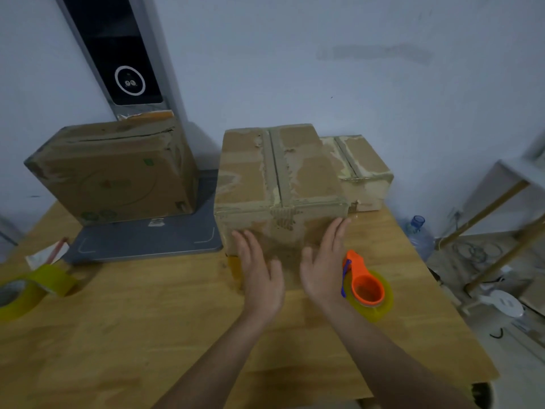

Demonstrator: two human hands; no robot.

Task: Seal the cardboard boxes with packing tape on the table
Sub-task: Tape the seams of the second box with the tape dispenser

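Observation:
A worn cardboard box [280, 178] stands in the middle of the wooden table [147, 320], its top flaps meeting at a centre seam. My left hand [259, 276] and my right hand [323, 267] are both open in front of its near face, fingers straight and pointing at the box; whether they touch it I cannot tell. A smaller box [359, 163] sits behind it to the right. A third box [118, 172] stands tilted on a grey platform at the left. An orange tape dispenser [367, 284] with a yellowish roll lies just right of my right hand.
A loose roll of yellowish tape [26, 287] lies at the table's left edge beside a small white packet [44, 255]. The grey scale-like platform [141, 240] has a tall dark column [124, 54] against the wall. A water bottle [418, 234] and a shelf frame [501, 208] stand right of the table.

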